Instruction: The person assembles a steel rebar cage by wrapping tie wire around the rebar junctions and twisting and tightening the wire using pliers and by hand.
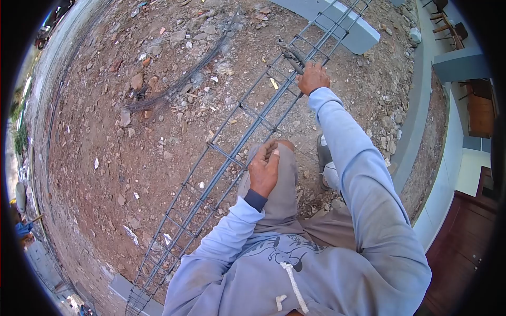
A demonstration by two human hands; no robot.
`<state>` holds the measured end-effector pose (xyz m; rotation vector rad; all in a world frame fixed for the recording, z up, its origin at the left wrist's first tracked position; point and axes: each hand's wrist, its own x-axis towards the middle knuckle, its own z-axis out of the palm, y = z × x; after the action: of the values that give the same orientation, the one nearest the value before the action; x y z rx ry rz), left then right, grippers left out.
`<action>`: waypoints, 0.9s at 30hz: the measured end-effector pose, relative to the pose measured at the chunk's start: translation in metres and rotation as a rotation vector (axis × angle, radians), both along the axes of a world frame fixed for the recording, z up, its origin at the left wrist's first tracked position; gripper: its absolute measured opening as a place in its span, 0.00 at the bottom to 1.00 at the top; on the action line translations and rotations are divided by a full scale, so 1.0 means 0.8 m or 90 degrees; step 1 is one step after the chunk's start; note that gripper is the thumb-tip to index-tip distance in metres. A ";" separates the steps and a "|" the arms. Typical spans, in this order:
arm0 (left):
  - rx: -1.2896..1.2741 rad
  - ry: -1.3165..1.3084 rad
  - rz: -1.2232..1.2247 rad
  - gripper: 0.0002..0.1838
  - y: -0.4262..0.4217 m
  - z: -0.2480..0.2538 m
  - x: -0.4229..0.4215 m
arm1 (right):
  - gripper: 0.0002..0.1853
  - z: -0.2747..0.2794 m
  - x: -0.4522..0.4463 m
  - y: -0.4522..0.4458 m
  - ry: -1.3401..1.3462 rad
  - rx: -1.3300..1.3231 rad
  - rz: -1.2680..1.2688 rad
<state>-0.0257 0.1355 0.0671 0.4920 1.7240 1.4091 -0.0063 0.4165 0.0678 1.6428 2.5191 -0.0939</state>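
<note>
Head view: the right hand (313, 78) reaches out over the rebar cage (229, 157), its fingers bent narrowly beside the dark pincers (291, 57); I cannot tell whether it grips their handles, the bars or both. That contact may help steady the cage. The left hand (264, 171), nearer the body, rests by the trouser knee (287, 176), fingers curled towards the thumb, perhaps using the leg as a prop; whether anything thin is pinched there cannot be made out. The cage runs slantwise past both hands, over a grey block (363, 41) beyond the right hand and another slab (117, 285) well below the left, likely set so to keep the bars off the rubble
</note>
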 end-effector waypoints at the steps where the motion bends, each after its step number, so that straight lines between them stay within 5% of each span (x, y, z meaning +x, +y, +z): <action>1: -0.033 -0.148 0.005 0.22 0.003 0.011 0.005 | 0.27 0.003 0.001 0.004 0.010 0.002 0.029; 5: -0.047 -0.444 0.025 0.28 0.027 0.013 0.009 | 0.25 0.048 0.001 0.004 0.008 -0.072 -0.003; 12: 0.016 -0.592 0.053 0.28 0.066 -0.025 0.041 | 0.23 0.128 0.069 -0.063 0.274 -0.334 0.030; 15: 0.036 -0.566 0.027 0.29 0.063 -0.034 0.044 | 0.20 0.153 0.081 -0.114 0.187 -0.461 0.031; 21: 0.038 -0.519 -0.015 0.32 0.065 -0.042 0.042 | 0.15 0.138 0.100 -0.139 -0.058 -0.369 0.263; 27: 0.113 -0.639 0.080 0.36 0.064 -0.053 0.038 | 0.36 0.165 0.099 -0.169 -0.213 -0.274 0.204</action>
<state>0.0046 0.1867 0.0246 -0.2393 0.8248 1.5182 0.0733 0.2816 0.2000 0.9918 2.2666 -0.2793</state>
